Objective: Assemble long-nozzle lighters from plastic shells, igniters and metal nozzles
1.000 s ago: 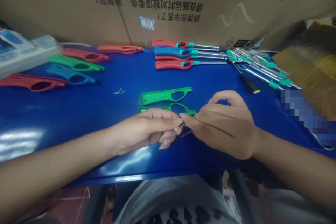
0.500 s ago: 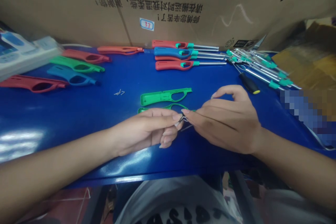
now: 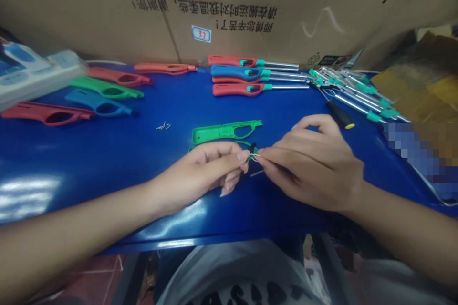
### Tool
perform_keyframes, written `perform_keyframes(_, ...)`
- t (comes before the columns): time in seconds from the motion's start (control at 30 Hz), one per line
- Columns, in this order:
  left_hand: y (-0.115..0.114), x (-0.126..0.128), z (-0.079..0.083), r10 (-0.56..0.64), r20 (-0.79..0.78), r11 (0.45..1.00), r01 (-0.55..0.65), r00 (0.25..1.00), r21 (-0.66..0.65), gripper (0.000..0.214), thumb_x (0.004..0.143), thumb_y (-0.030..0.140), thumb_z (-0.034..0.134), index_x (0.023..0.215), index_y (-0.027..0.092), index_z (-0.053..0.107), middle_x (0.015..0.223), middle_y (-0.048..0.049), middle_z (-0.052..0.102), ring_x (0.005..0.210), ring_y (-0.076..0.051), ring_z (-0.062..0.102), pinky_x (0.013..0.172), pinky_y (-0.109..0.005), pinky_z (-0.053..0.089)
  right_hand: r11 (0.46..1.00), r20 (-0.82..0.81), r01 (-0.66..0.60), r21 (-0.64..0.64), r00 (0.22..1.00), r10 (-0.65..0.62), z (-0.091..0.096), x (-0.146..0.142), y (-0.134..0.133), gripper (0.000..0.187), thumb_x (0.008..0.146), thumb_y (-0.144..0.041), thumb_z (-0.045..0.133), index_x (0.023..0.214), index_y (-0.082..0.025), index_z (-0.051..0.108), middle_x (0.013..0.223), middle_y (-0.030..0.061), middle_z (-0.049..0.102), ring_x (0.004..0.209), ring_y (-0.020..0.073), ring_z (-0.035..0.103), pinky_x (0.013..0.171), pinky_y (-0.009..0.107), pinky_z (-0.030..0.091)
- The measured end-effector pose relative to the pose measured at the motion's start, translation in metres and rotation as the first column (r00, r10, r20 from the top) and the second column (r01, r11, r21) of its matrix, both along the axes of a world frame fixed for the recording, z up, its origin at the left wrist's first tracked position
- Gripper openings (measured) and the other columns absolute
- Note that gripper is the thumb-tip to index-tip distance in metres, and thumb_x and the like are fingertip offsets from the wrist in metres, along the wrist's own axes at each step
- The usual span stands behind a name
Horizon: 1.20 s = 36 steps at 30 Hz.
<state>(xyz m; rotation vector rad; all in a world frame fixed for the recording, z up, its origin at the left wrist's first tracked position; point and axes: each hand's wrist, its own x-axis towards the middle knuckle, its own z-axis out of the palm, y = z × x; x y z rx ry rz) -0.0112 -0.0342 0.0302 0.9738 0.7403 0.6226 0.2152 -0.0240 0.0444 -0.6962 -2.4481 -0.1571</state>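
Note:
In the head view my left hand [image 3: 205, 169] is closed, its thumb and forefinger pinching a small black part [image 3: 253, 146] with thin pale wire at its end. My right hand [image 3: 318, 167] is closed too, thumb and fingertip holding the other end of the thin wire [image 3: 255, 155]. Most of the black part is hidden by my left fingers. Just behind the hands lies a green lighter handle half [image 3: 214, 134], its hollow side up. Another green half [image 3: 245, 143] is mostly covered by my left hand. A thin metal rod [image 3: 256, 173] shows near my right fingertips.
Red and blue lighters with metal tubes [image 3: 243, 89] lie at the back. Several metal tubes with teal fittings [image 3: 361, 97] and a black screwdriver [image 3: 339, 113] are to the right. Coloured handles [image 3: 107, 88], a white device [image 3: 39, 76] and small pins [image 3: 163, 126] lie left. A cardboard box [image 3: 107, 19] stands behind.
The black part has tilted up and moved slightly away from me between my fingers. My left hand has turned a little, and both hands' fingertips have shifted slightly right.

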Motion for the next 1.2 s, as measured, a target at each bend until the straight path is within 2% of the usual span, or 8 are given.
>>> perform_keyframes(0.2, 0.000, 0.000, 0.004, 0.076, -0.309, 0.951, 0.025, 0.948, 0.308, 0.032, 0.100, 0.039, 0.058, 0.077, 0.017, 0.055, 0.059, 0.0051, 0.050, 0.054, -0.009, 0.042, 0.053, -0.021, 0.034, 0.952, -0.133, -0.044, -0.303, 0.991, 0.004, -0.005, -0.007, 0.001, 0.013, 0.097, -0.012, 0.061, 0.089, -0.023, 0.062, 0.077, -0.0024, 0.073, 0.069, 0.0135, 0.064, 0.077, 0.038, 0.039)
perform_keyframes(0.33, -0.003, -0.002, 0.000, 0.164, -0.387, 0.861, 0.059, 0.907, 0.505, 0.032, 0.101, 0.039, 0.057, 0.077, 0.018, 0.052, 0.066, 0.0048, 0.048, 0.058, -0.009, 0.040, 0.053, -0.021, 0.033, 0.912, -0.211, -0.099, -0.398, 0.977, 0.014, -0.006, -0.009, 0.000, 0.015, 0.095, -0.011, 0.062, 0.084, -0.022, 0.061, 0.074, -0.0037, 0.072, 0.066, 0.0119, 0.064, 0.075, 0.036, 0.040)
perform_keyframes(0.43, -0.005, -0.005, -0.003, 0.223, -0.453, 0.756, 0.140, 0.863, 0.640, 0.030, 0.103, 0.036, 0.054, 0.079, 0.019, 0.052, 0.069, 0.0035, 0.050, 0.062, -0.010, 0.043, 0.056, -0.022, 0.035, 0.897, -0.225, -0.103, -0.430, 0.974, 0.003, -0.007, -0.009, -0.001, 0.016, 0.094, -0.011, 0.064, 0.082, -0.021, 0.061, 0.075, -0.0046, 0.073, 0.065, 0.0104, 0.064, 0.077, 0.035, 0.041)
perform_keyframes(0.63, -0.007, -0.007, -0.001, 0.352, -0.491, 0.465, 0.307, 0.797, 0.830, 0.021, 0.101, 0.024, 0.054, 0.081, 0.019, 0.053, 0.073, 0.0015, 0.055, 0.066, -0.012, 0.049, 0.064, -0.025, 0.039, 0.872, -0.242, -0.110, -0.477, 0.970, -0.010, -0.010, -0.010, -0.002, 0.016, 0.093, -0.011, 0.063, 0.081, -0.021, 0.062, 0.072, -0.0053, 0.070, 0.063, 0.0099, 0.062, 0.077, 0.034, 0.043)
perform_keyframes(0.7, -0.007, -0.008, 0.001, 0.359, -0.491, 0.472, 0.299, 0.794, 0.829, 0.020, 0.101, 0.025, 0.055, 0.082, 0.019, 0.055, 0.076, 0.0008, 0.058, 0.067, -0.013, 0.051, 0.065, -0.025, 0.040, 0.870, -0.257, -0.108, -0.481, 0.966, -0.022, -0.010, -0.009, -0.002, 0.015, 0.093, -0.012, 0.065, 0.082, -0.021, 0.062, 0.073, -0.0047, 0.071, 0.063, 0.0103, 0.062, 0.078, 0.034, 0.043)
perform_keyframes(0.93, -0.004, -0.010, 0.008, 0.307, -0.433, 0.619, 0.167, 0.847, 0.767, 0.021, 0.105, 0.030, 0.052, 0.095, 0.019, 0.067, 0.082, 0.0004, 0.067, 0.071, -0.011, 0.059, 0.068, -0.023, 0.044, 0.878, -0.302, -0.119, -0.464, 0.953, -0.030, -0.008, -0.005, 0.001, 0.012, 0.094, -0.013, 0.065, 0.085, -0.022, 0.065, 0.071, -0.0051, 0.069, 0.061, 0.0109, 0.061, 0.077, 0.035, 0.044)
perform_keyframes(1.1, 0.000, -0.004, 0.008, 0.271, -0.381, 0.786, 0.025, 0.884, 0.618, 0.018, 0.096, 0.028, 0.065, 0.085, 0.017, 0.072, 0.069, 0.0016, 0.065, 0.062, -0.011, 0.055, 0.058, -0.021, 0.043, 0.887, -0.282, -0.116, -0.446, 0.959, -0.016, -0.010, -0.005, 0.002, 0.011, 0.095, -0.015, 0.064, 0.088, -0.023, 0.064, 0.075, -0.0039, 0.073, 0.065, 0.0120, 0.064, 0.079, 0.036, 0.044)
perform_keyframes(1.2, 0.001, -0.003, 0.007, 0.257, -0.367, 0.830, -0.010, 0.894, 0.557, 0.018, 0.092, 0.028, 0.069, 0.078, 0.017, 0.072, 0.066, 0.0017, 0.064, 0.059, -0.010, 0.053, 0.055, -0.021, 0.042, 0.908, -0.248, -0.104, -0.407, 0.969, 0.000, -0.010, -0.005, 0.002, 0.013, 0.094, -0.012, 0.064, 0.087, -0.023, 0.063, 0.077, -0.0047, 0.074, 0.067, 0.0117, 0.065, 0.080, 0.036, 0.043)
